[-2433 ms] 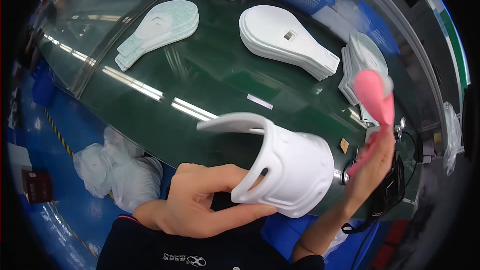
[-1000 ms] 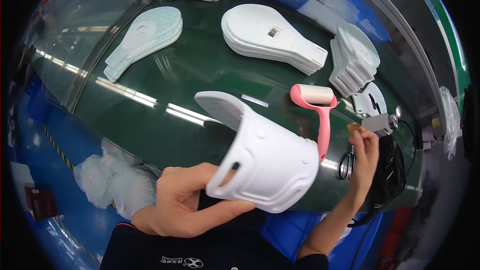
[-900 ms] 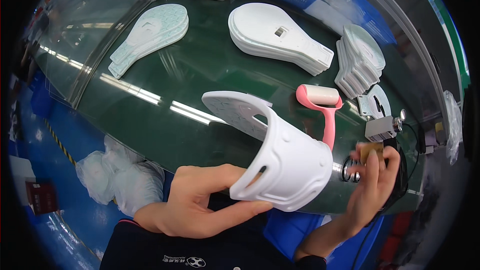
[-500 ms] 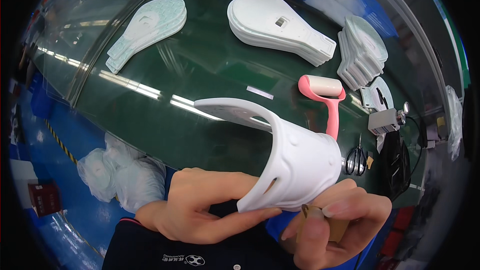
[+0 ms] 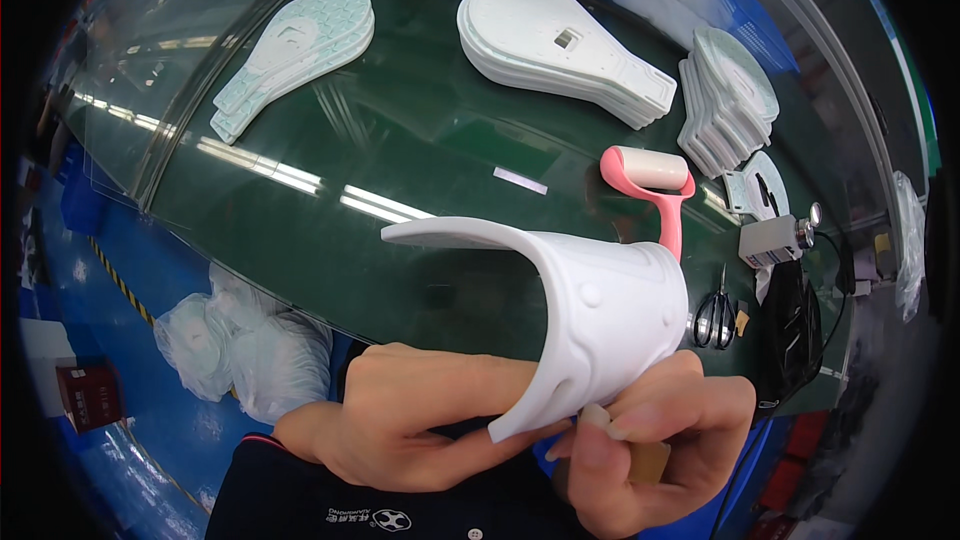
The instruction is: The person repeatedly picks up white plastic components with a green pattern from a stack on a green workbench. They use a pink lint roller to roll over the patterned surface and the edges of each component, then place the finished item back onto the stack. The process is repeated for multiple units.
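Observation:
A white curved plastic shell (image 5: 615, 305), bent like a cuff with rounded bumps and a slot, is held above the green table. My left hand (image 5: 410, 415) grips its lower left edge between thumb and fingers. My right hand (image 5: 655, 440) is at the shell's lower right edge, thumb and fingertips pinched together. Between those fingers shows part of a small flat tan piece (image 5: 648, 460); what it is I cannot make out, and its upper end is hidden by the fingertips.
Stacks of white paddle-shaped parts stand at far left (image 5: 305, 50), far middle (image 5: 560, 50) and far right (image 5: 730, 100). Beyond the shell lies a pink-handled roller (image 5: 655, 190). Black scissors (image 5: 715, 320) and a white bottle with a metal top (image 5: 775, 240) are at right. Bagged parts (image 5: 250, 345) sit lower left.
The shell has tipped, its near face turning more toward me. My right hand has shifted slightly left and up along its edge; less of the tan piece shows, and its dark tip is hidden.

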